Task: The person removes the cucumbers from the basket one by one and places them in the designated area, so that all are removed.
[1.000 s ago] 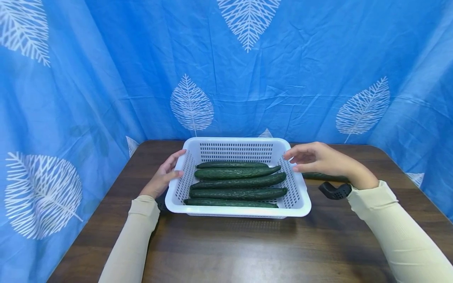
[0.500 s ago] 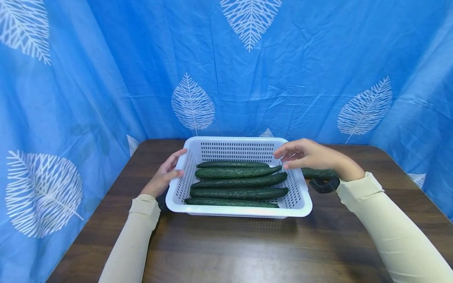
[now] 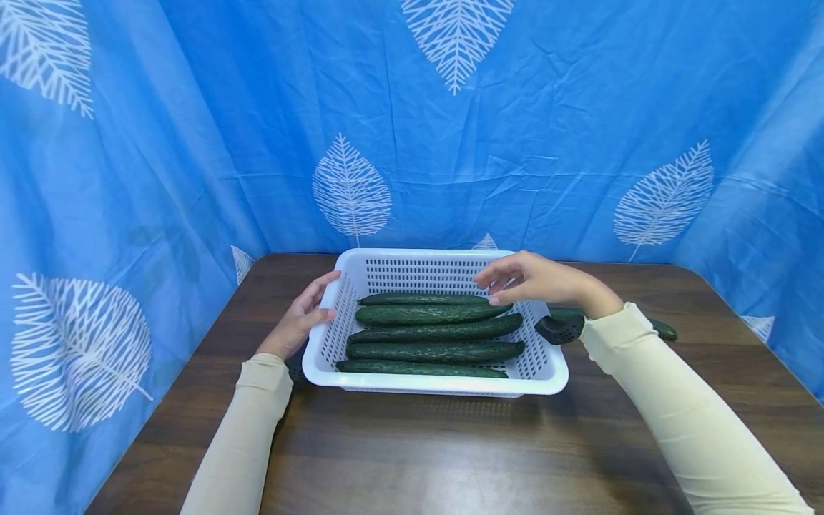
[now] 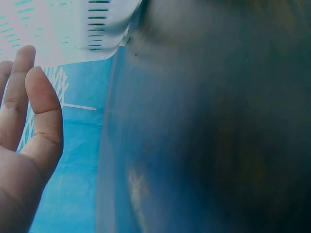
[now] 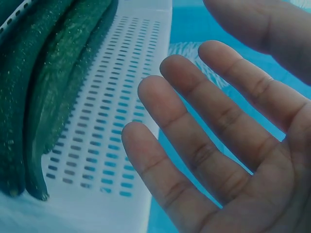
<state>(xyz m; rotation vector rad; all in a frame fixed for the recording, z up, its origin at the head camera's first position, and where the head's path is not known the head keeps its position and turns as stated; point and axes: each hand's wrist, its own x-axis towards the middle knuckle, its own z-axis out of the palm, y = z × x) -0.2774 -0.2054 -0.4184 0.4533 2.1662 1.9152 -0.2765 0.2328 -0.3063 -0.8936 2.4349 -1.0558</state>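
Several dark green cucumbers [image 3: 444,332] lie side by side in a white perforated plastic basket [image 3: 425,385]. At the basket's left end, my left hand [image 3: 296,322] has its fingers along the outer side and its thumb at the rim. In the left wrist view, the fingers [image 4: 43,111] look nearly straight beside the basket wall. My right hand [image 3: 534,280] hovers over the basket's right back part with nothing in it, fingers loosely bent above the cucumbers' ends. From the right wrist, the spread fingers [image 5: 194,121] show bare, apart from the cucumbers [image 5: 63,82].
Another cucumber [image 3: 663,330] lies on the dark wooden table [image 3: 399,458] to the right of the basket, partly hidden behind the right wrist and its black camera mount [image 3: 560,329]. A blue curtain [image 3: 547,143] with white leaf prints hangs behind the table and at both sides.
My right hand has moved left, from the basket's right rim to above the cucumbers. More of the table cucumber's right end now shows. The left hand has stayed in place.
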